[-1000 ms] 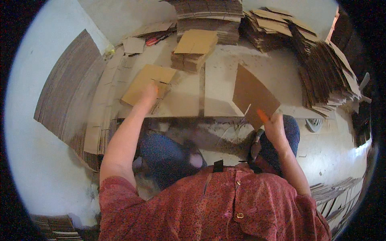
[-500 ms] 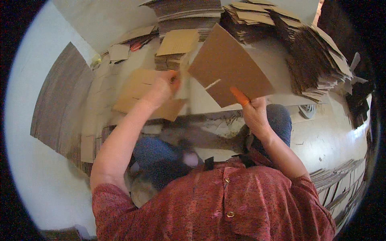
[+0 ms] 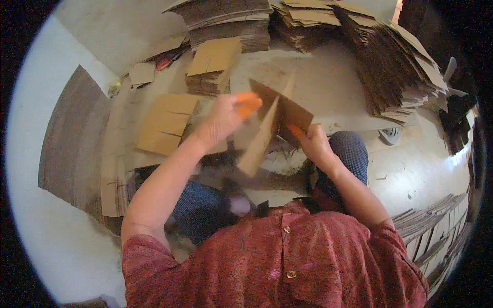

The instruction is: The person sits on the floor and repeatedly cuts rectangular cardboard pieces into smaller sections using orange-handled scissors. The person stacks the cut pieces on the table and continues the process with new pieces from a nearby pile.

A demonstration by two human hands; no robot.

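Note:
My right hand (image 3: 314, 145), with orange covering on its thumb, grips a brown cardboard sheet (image 3: 295, 110) by its near right edge. A lighter cardboard piece (image 3: 261, 141) stands across that sheet, and the two form a cross shape. My left hand (image 3: 233, 115) is at the upper left of the crossed pieces, its orange-covered fingers close to them. Motion smears those fingers, so whether they grip the lighter piece is unclear. Left of this hand lies a stack of slotted tan cardboard pieces (image 3: 165, 123).
A small cardboard stack (image 3: 213, 59) stands beyond my left hand. Taller piles (image 3: 228, 25) line the back, and a leaning row of sheets (image 3: 395, 72) is at the right. A long cardboard stack (image 3: 77, 136) runs along the left wall. A red-handled tool (image 3: 165, 62) lies behind.
My left hand has moved right, and the lighter piece now crosses the brown sheet. My right hand has tilted the sheet from facing me to nearly edge-on.

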